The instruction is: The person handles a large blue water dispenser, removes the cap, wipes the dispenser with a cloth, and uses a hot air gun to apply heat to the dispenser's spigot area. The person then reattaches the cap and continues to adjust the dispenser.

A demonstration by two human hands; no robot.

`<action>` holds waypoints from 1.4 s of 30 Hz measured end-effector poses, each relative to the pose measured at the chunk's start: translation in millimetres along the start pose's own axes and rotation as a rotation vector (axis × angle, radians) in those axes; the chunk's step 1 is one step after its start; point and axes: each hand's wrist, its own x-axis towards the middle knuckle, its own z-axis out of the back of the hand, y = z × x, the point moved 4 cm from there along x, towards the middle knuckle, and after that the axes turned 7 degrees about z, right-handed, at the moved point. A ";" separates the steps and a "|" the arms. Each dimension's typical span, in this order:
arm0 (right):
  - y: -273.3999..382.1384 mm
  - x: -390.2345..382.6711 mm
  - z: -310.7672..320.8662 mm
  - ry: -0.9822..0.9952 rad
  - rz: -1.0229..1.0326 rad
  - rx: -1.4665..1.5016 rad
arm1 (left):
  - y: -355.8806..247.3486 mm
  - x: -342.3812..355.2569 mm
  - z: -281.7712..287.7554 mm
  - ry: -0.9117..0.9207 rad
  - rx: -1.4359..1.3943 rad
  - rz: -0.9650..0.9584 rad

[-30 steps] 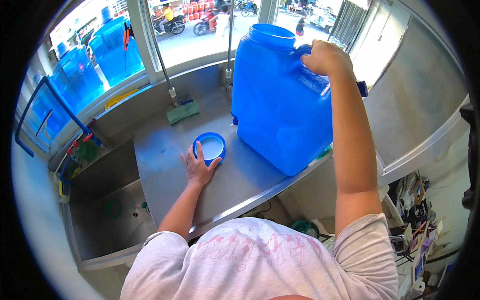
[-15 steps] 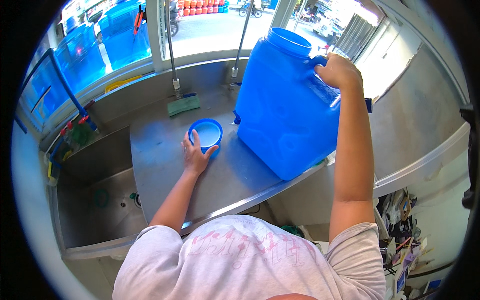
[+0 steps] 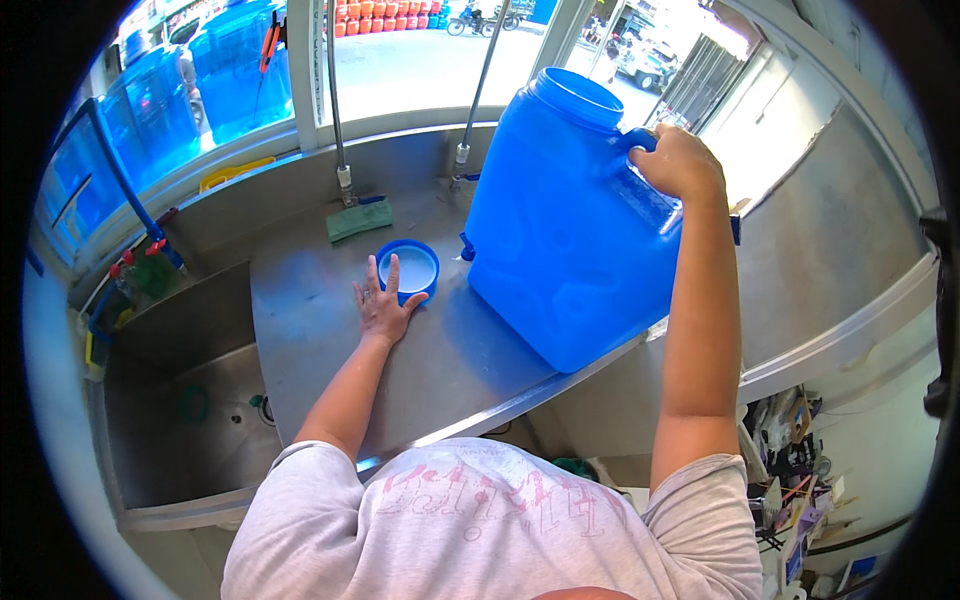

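Observation:
A blue screw cap (image 3: 409,267) with a whitish inside lies on the steel counter. My left hand (image 3: 382,308) is beside it, fingers spread and fingertips at its rim, not closed around it. Farther right stands a large blue water jug (image 3: 565,230), its wide mouth uncovered and a small blue spigot (image 3: 466,247) low on its left side. High on the jug's right side, my right hand (image 3: 682,160) is wrapped around the handle (image 3: 640,140).
A steel sink basin (image 3: 200,400) opens at the left, with hoses and red-handled valves (image 3: 150,250) above it. A green scrub pad (image 3: 360,220) lies near two upright metal pipes at the back. More blue jugs (image 3: 240,75) stand beyond the window.
The cap has come down onto the counter, and my left hand's fingers have straightened and spread at its edge. My right hand stays on the jug handle. The view has shifted slightly.

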 end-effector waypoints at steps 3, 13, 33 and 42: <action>-1.4 1.9 -2.8 0.000 -0.001 0.003 | 0.2 -0.2 1.8 0.032 -0.011 0.014; 3.3 2.2 0.9 0.044 -0.013 -0.022 | -1.0 -2.4 5.4 -0.006 -0.079 0.043; 5.3 -5.5 7.0 -0.067 -0.057 0.086 | -1.8 -10.0 10.6 -0.029 -0.091 0.004; 4.8 -11.6 3.0 -0.137 0.024 0.086 | -2.1 -7.0 7.2 -0.044 -0.104 0.010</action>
